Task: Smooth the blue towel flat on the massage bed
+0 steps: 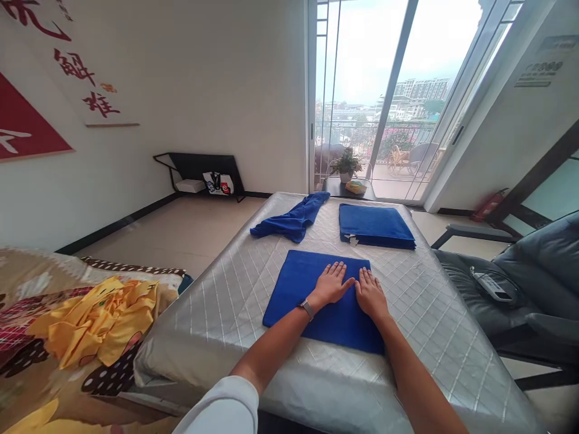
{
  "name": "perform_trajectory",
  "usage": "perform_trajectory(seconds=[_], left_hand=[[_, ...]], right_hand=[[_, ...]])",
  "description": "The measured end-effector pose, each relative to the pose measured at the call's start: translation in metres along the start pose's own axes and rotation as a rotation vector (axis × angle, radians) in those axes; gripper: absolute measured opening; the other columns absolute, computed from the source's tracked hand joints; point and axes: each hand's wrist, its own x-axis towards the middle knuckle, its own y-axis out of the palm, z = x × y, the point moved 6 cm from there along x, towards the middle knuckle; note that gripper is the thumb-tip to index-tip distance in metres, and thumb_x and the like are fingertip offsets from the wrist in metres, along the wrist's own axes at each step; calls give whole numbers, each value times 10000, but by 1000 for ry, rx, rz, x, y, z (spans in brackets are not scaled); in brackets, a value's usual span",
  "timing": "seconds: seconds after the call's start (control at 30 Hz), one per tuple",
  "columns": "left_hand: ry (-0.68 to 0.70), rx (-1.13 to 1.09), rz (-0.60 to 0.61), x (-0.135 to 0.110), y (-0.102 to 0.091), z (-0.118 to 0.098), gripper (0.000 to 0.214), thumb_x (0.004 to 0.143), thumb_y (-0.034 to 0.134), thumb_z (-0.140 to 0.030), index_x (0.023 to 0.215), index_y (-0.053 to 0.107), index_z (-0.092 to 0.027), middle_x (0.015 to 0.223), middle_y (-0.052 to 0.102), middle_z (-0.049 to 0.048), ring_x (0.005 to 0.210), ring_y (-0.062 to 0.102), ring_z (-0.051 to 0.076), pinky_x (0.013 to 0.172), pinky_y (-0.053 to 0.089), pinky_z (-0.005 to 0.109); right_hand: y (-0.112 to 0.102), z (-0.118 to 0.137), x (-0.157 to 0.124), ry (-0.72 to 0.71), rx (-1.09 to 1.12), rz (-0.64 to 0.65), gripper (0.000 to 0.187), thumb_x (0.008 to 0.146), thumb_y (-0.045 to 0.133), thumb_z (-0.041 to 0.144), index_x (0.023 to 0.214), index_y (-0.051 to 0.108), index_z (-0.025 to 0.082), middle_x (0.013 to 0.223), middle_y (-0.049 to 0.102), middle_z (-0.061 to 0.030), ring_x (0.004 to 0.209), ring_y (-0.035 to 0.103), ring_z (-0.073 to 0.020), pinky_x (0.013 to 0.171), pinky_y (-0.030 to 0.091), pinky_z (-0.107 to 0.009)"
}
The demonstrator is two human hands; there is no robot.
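A blue towel (289,295) lies folded into a flat rectangle near the front of the quilted silver mattress (226,301). My left hand (332,282) rests palm down on its upper middle, fingers stretched out. Close beside it, my right hand (370,290) presses flat near the towel's right edge, fingers also straight. Beyond them, a stack of folded blue towels (375,223) with a white tag sits at the far right of the mattress. One more blue towel (294,220) lies crumpled at the far left.
To the left, a yellow cloth (104,316) is heaped on a patterned blanket (27,271). A dark armchair (534,265) holding a white corded device (493,286) stands at the right. Past the mattress's far edge, a small table (332,188) carries a potted plant (347,164).
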Motion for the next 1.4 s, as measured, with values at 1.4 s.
perform_trajectory(seconds=[1.4], left_hand=[[-114,63,33,-107,-32,59,756,1009,145,-641,1563,285,-146,1622,253,103,1512,181,231,1234,153,431]], right_hand=[[-4,8,-54,-14,-17,-8,638,1014,162,363,1556,274,45,1630,236,-117,1507,196,-228,1224,150,-408]])
